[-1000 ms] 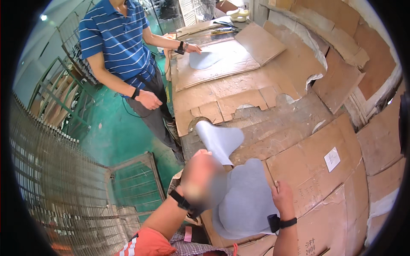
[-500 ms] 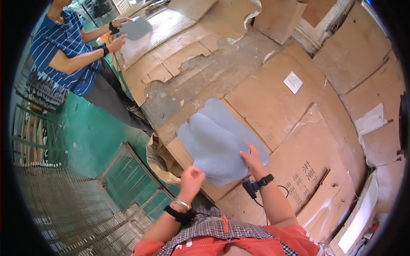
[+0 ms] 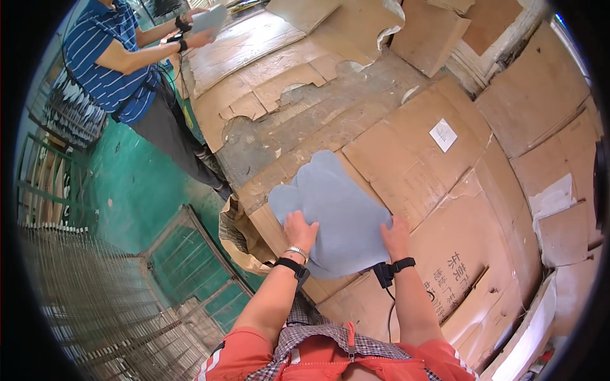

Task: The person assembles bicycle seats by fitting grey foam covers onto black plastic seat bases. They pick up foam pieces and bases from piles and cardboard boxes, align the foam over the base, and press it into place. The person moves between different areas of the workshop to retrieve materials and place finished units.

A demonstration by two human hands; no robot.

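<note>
Moved: left hand point(image 3: 302, 232), onto flattened, grey-blue, lobed, clothlike sheets point(image 3: 346, 209); right hand point(image 3: 396, 238), opposite edge; steadier handling likely, grips unclear.

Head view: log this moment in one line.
left hand: on grey sheets; right hand: at right edge; sheets: overlapping, on cardboard

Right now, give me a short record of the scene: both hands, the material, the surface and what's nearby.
Left hand: touching the left part of the grey sheets
Right hand: at their right edge
Grip: unclear for both hands
Sheets: overlapping, with lobed outlines
Surface: brown cardboard
White label: on the cardboard, beyond the right hand
Paper bag: left of the sheets
Co-worker: upper left, blue striped shirt, holding a pale grey piece
</note>
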